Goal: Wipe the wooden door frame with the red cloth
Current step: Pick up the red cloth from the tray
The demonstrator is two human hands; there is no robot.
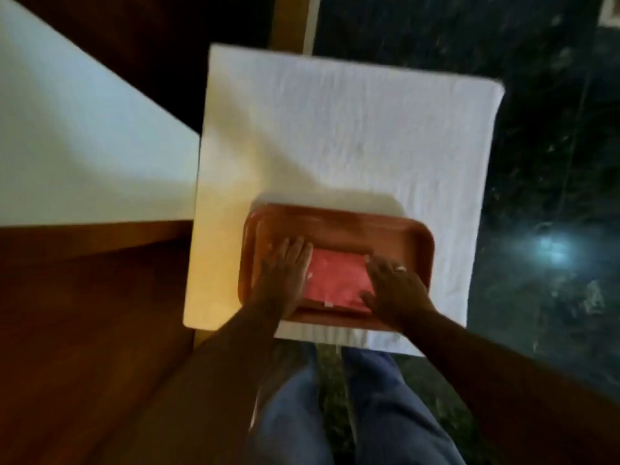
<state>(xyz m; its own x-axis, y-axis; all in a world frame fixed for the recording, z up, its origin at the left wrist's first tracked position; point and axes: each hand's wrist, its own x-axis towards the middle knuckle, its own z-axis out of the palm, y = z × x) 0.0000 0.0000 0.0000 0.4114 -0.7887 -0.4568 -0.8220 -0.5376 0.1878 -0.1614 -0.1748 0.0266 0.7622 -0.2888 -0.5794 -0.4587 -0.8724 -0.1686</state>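
A folded red cloth (337, 278) lies flat inside an orange-brown tray (339, 226) on a white-covered stand. My left hand (285, 273) rests palm down on the cloth's left edge, fingers spread. My right hand (392, 290), with a ring on one finger, lies flat on the cloth's right edge. Neither hand has closed around the cloth. A strip of wooden door frame (288, 18) runs up behind the stand at the top, and brown wood (84, 330) fills the lower left.
The stand's white cover (352, 129) stretches beyond the tray. A white wall surface (67, 146) lies to the left. Dark marbled floor (536, 162) spreads to the right, with a light glare on it. My legs in blue jeans (352, 414) are below.
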